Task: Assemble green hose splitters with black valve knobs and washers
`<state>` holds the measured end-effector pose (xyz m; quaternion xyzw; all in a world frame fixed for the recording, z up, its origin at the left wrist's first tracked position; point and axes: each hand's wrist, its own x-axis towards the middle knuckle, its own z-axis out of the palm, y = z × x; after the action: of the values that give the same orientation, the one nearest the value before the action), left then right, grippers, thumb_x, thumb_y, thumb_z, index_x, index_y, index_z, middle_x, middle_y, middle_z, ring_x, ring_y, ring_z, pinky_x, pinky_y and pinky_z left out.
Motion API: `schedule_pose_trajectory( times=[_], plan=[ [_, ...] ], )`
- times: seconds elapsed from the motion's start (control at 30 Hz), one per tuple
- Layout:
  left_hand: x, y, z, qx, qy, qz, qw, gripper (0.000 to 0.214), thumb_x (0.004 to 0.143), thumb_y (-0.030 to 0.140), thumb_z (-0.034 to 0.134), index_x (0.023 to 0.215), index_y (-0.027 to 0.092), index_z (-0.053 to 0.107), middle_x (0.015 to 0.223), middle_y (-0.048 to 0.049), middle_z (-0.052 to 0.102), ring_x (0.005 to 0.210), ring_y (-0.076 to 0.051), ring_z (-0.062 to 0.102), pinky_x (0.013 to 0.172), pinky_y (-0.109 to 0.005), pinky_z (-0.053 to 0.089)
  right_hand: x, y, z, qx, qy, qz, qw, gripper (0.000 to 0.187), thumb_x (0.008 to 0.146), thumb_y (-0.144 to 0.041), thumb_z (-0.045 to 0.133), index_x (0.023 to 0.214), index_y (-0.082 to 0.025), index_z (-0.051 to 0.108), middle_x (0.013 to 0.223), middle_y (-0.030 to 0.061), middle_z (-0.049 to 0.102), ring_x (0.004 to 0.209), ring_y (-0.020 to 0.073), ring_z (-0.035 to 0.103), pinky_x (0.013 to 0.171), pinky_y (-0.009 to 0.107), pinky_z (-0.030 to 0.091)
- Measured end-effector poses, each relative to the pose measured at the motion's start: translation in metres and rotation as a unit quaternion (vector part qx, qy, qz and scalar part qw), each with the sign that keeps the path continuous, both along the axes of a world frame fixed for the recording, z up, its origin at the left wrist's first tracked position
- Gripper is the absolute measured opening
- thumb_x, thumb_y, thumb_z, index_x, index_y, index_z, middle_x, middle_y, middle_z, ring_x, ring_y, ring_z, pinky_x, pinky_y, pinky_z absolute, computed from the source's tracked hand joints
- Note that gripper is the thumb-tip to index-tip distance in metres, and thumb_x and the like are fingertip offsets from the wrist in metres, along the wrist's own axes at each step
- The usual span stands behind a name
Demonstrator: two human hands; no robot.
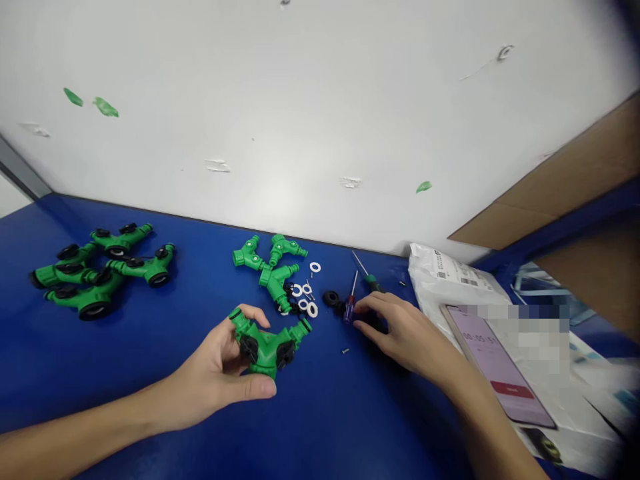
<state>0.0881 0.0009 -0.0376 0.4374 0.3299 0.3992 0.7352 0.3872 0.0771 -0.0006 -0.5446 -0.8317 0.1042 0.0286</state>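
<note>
My left hand (215, 363) grips a green plastic Y-shaped hose splitter (265, 352) with black valve knobs, fingers over its top and thumb beneath. My right hand (405, 330) lies low on the table, its fingertips against a purple-handled screwdriver (349, 309). Whether those fingers hold anything is hidden. Close by are a green-handled screwdriver (371, 282), a black rubber ring (331, 298) and a small screw (345, 351). Several white washers (312, 309) lie between my hands beside several more green splitters (274, 270).
The blue tabletop (350, 420) meets a white wall (280, 120) at the back. Several more splitters (100, 270) lie at the left. At the right are a phone (500, 367) showing a timer, a white plastic mailer (445, 280) and a brown cardboard panel (565, 180).
</note>
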Motion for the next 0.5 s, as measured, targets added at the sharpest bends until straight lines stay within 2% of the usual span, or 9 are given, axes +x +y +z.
schedule_pose_trajectory(
  times=[0.2,0.37,0.5],
  plan=[
    [0.0016,-0.0036,0.0032,0.004,0.047,0.012,0.999,0.055,0.074,0.019,0.084,0.113,0.029,0.046,0.096,0.0036,0.068,0.082,-0.01,0.062,0.073,-0.023,0.047,0.0031,-0.0016,0.0021,-0.001,0.001,-0.025,1.0,0.024,0.086,-0.035,0.064,0.106,-0.022,0.067,0.111,0.008,0.067,0.104,0.0306,0.063,0.09,0.047,0.052],
    [0.0032,0.0009,0.001,-0.064,-0.009,0.024,0.998,0.063,0.066,0.023,0.09,0.109,0.026,0.044,0.098,-0.0011,0.073,0.084,-0.018,0.071,0.078,-0.032,0.053,0.0012,-0.0006,0.0027,-0.029,-0.01,-0.029,0.999,0.025,0.089,-0.032,0.059,0.111,-0.02,0.066,0.111,0.0093,0.066,0.104,0.0304,0.064,0.09,0.047,0.052],
    [0.0015,0.0046,0.0054,-0.121,-0.045,0.03,0.991,0.054,0.073,0.029,0.085,0.11,0.024,0.047,0.106,-0.0074,0.074,0.091,-0.021,0.073,0.091,-0.041,0.052,0.0008,0.0009,0.0021,-0.032,-0.013,-0.031,0.999,0.027,0.09,-0.033,0.058,0.112,-0.02,0.066,0.111,0.0098,0.067,0.103,0.0307,0.064,0.088,0.046,0.053]
  ],
)
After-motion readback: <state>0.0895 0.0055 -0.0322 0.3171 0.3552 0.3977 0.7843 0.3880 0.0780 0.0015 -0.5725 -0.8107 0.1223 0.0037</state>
